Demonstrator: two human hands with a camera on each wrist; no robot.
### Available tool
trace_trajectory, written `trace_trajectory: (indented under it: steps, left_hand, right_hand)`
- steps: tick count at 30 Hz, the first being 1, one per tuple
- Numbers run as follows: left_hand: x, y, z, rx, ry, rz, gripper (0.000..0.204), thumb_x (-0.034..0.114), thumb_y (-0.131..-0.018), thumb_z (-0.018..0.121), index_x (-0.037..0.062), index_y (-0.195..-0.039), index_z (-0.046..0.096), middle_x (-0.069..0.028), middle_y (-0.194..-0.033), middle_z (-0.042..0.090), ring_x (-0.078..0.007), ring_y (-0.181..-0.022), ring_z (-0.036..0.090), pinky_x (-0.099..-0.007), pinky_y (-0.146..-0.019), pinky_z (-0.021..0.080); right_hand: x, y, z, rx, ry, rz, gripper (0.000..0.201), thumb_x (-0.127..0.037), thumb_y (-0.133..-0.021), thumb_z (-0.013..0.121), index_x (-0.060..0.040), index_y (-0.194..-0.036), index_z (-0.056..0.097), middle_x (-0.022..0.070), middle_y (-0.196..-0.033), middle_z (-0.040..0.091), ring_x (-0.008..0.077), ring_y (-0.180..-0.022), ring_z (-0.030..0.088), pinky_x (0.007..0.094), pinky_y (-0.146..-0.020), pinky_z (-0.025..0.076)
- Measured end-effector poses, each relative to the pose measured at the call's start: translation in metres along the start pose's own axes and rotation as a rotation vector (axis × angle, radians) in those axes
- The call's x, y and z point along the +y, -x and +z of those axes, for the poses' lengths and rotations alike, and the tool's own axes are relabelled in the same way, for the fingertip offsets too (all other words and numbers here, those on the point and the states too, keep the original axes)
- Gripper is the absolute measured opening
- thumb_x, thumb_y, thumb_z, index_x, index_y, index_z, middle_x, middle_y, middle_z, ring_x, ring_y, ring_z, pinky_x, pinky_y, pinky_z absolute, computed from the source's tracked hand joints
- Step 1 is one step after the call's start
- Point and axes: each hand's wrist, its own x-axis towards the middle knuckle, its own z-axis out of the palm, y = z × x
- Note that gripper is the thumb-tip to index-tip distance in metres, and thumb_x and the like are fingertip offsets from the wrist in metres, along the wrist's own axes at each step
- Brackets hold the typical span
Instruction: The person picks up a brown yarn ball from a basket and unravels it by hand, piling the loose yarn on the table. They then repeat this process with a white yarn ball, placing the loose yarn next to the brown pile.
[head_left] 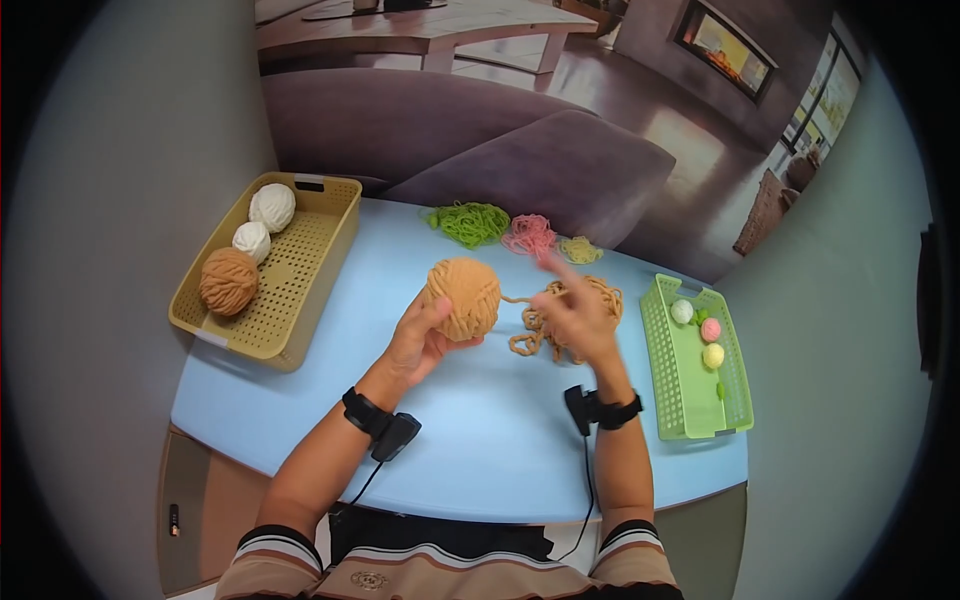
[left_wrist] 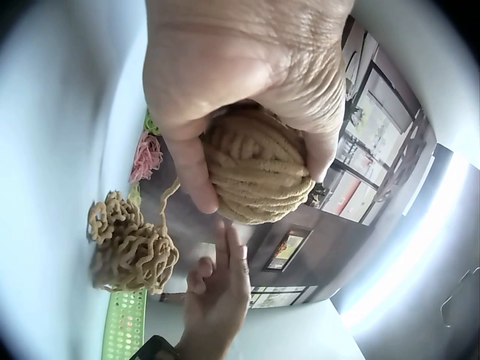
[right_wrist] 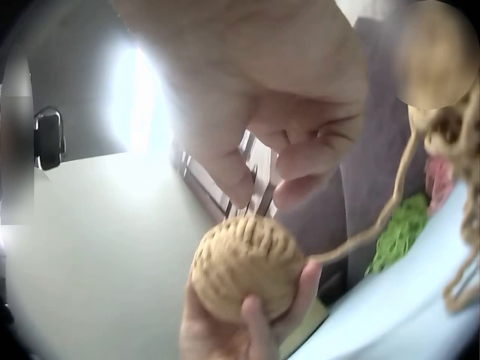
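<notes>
A ball of tan yarn (head_left: 465, 298) is held up over the table by my left hand (head_left: 415, 345), with thumb and fingers curled round its sides. From the ball a strand (right_wrist: 399, 187) runs to a loose heap of the same tan yarn (left_wrist: 135, 247) on the table. My right hand (head_left: 580, 320) is raised to the right of the ball, in front of the heap, and looks blurred in the head view. Nothing is in it; in the left wrist view two of its fingers are straight and the others bend loosely. The right wrist view has its fingertips just above the ball.
Left, a tan basket (head_left: 325, 250) holds two white yarn balls and a brown one (head_left: 229, 281). Right, a green basket (head_left: 665, 400) holds several small balls and green pieces. Loose green (head_left: 470, 223), pink (head_left: 530, 235) and pale yellow yarn (head_left: 579, 250) lie along the back edge.
</notes>
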Motion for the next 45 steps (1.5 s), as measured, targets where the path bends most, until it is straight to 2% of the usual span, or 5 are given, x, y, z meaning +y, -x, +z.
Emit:
trace_trajectory:
  steps: [9, 18, 29, 37, 45]
  left_hand:
    - [0.004, 0.003, -0.003, 0.031, 0.05, -0.025, 0.077, 0.059, -0.09, 0.064, 0.0078, -0.145, 0.045, -0.0108, -0.131, 0.062, -0.0214, -0.114, 0.065, -0.0376, -0.081, 0.06]
    - [-0.001, 0.003, -0.019, -0.205, 0.127, -0.143, 0.081, 0.061, -0.089, 0.065, 0.0068, -0.145, 0.044, -0.0123, -0.13, 0.063, -0.0238, -0.113, 0.065, -0.0402, -0.08, 0.059]
    - [0.003, -0.003, -0.017, -0.012, 0.134, -0.021, 0.074, 0.054, -0.094, 0.061, 0.0073, -0.147, 0.04, -0.0135, -0.134, 0.06, -0.0253, -0.118, 0.064, -0.0409, -0.084, 0.062]
    - [-0.002, -0.005, -0.014, 0.035, -0.063, -0.074, 0.074, 0.051, -0.094, 0.06, 0.0051, -0.148, 0.039, -0.0146, -0.135, 0.059, -0.0252, -0.116, 0.066, -0.0387, -0.082, 0.063]
    - [0.0, 0.0, -0.006, -0.066, -0.092, -0.087, 0.077, 0.053, -0.094, 0.062, 0.0089, -0.151, 0.035, -0.0116, -0.137, 0.058, -0.0224, -0.117, 0.064, -0.0393, -0.085, 0.06]
  right_hand:
    - [0.0, 0.006, 0.047, -0.162, 0.256, -0.079, 0.074, -0.013, -0.085, 0.072, 0.0015, -0.15, 0.04, 0.0127, -0.107, 0.071, 0.0206, -0.074, 0.065, 0.0344, -0.07, 0.053]
    - [0.005, 0.01, 0.043, -0.208, 0.302, -0.158, 0.019, -0.017, -0.089, 0.069, -0.0025, -0.101, 0.072, 0.0115, -0.079, 0.07, 0.0231, -0.063, 0.063, 0.0372, -0.063, 0.05]
    - [-0.025, 0.025, -0.028, -0.563, -0.16, -0.073, 0.029, -0.026, -0.098, 0.063, -0.0034, -0.083, 0.071, 0.0031, -0.08, 0.071, 0.0096, -0.067, 0.062, 0.0241, -0.059, 0.048]
    - [-0.006, 0.006, -0.048, 0.344, -0.798, -0.357, 0.029, -0.028, -0.105, 0.053, -0.0019, -0.107, 0.066, 0.0148, -0.104, 0.073, 0.0171, -0.075, 0.07, 0.019, -0.052, 0.051]
    - [0.043, -0.006, -0.063, 0.474, 0.379, -0.037, 0.067, -0.018, -0.089, 0.066, -0.0009, -0.149, 0.042, 0.0134, -0.087, 0.073, 0.0206, -0.07, 0.068, 0.0364, -0.065, 0.054]
